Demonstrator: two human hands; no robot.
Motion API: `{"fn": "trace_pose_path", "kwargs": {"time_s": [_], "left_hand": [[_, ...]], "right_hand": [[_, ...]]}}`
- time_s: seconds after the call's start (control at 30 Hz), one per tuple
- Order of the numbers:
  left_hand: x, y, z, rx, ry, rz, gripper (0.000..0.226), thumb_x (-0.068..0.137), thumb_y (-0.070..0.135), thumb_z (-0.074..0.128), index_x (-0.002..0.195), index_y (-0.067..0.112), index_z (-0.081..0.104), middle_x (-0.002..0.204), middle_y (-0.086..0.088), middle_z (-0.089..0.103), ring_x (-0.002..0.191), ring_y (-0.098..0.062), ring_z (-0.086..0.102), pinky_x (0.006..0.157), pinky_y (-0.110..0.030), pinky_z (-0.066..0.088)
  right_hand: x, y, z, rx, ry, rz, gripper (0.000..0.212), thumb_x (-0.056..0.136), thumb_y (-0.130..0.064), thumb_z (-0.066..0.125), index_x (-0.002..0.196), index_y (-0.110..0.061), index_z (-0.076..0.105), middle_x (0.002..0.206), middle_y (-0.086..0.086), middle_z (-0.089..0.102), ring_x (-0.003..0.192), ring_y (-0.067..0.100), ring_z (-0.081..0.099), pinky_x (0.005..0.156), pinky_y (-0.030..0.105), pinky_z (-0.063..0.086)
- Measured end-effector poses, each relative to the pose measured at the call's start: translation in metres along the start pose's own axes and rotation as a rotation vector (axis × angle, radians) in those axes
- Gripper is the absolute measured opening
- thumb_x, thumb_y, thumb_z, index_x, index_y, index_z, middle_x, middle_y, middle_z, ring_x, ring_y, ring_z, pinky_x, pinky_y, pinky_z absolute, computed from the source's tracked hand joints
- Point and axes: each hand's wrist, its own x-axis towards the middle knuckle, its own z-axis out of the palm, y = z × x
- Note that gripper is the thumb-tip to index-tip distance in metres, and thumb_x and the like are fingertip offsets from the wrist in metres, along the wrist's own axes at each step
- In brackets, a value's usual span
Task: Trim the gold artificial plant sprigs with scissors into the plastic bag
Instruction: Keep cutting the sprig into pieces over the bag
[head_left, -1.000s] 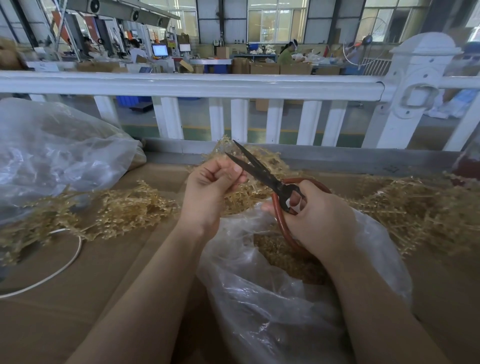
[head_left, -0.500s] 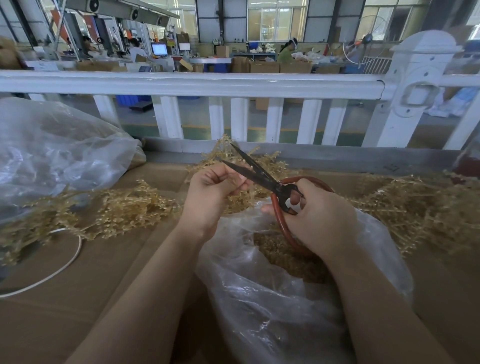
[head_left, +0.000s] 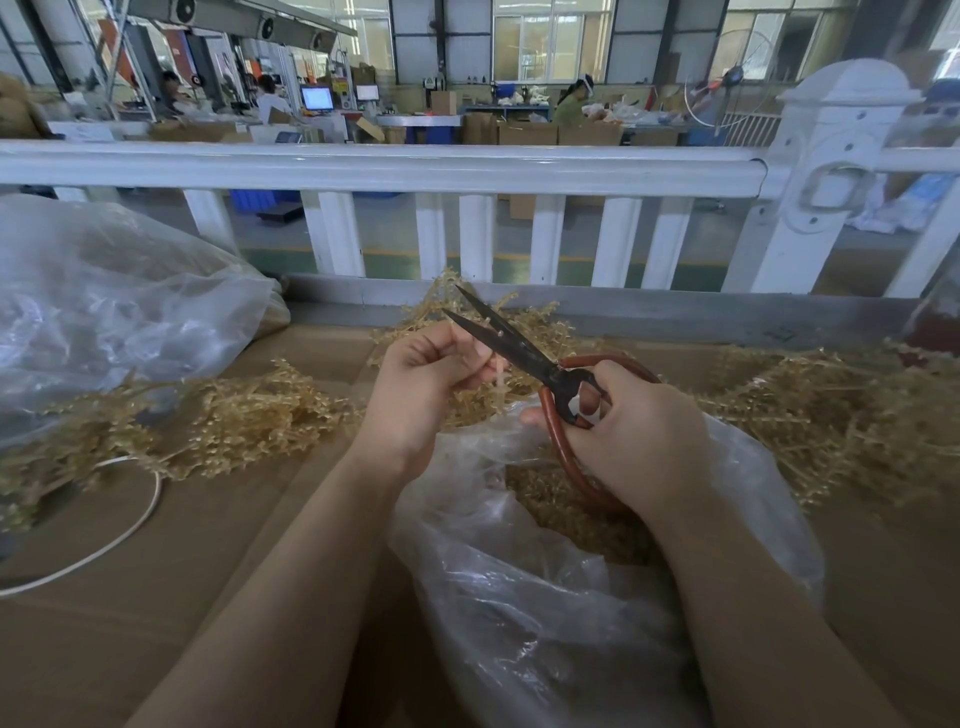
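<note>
The scissors (head_left: 524, 353) have opened a touch wider since a moment ago, clamped in the right hand (head_left: 631, 431). The left hand (head_left: 421, 384) pinches a gold sprig (head_left: 498, 384) beside the blades, above the plastic bag (head_left: 545, 597); another snip looks imminent.

Left hand (head_left: 426, 384) pinching sprig (head_left: 498, 382), scissors (head_left: 524, 353) (blades parted)

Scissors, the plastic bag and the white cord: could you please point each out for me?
scissors (head_left: 519, 349), head view, on the dark blades.
plastic bag (head_left: 524, 613), head view, on its clear front wall.
white cord (head_left: 136, 522), head view, on its curved loop.
</note>
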Motion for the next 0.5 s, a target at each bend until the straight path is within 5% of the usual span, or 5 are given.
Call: {"fn": "trace_pose_path", "kwargs": {"time_s": [0.2,0.5], "left_hand": [[0.0016,-0.0014,-0.0030,0.038,-0.026,0.017,0.020,0.097,-0.005,0.050,0.086,0.005,0.064,0.071,0.002,0.063,0.069,-0.013,0.056,0.071,-0.024,0.046],[0.0011,-0.0007,-0.0023,0.158,-0.074,0.054,0.018,0.094,-0.008,0.053,0.087,0.004,0.065,0.070,0.008,0.067,0.069,-0.006,0.061,0.070,-0.019,0.050]], "right_hand": [[0.0003,-0.0007,0.0008,0.039,-0.009,0.001,0.066,0.067,-0.095,0.036,0.071,-0.030,0.048,0.059,-0.016,0.053,0.054,0.002,0.049,0.054,0.025,0.050],[0.0017,0.0002,0.0011,0.042,-0.023,0.011,0.061,0.072,-0.090,0.046,0.078,-0.030,0.054,0.062,-0.016,0.056,0.057,0.001,0.052,0.056,0.025,0.051]]}}
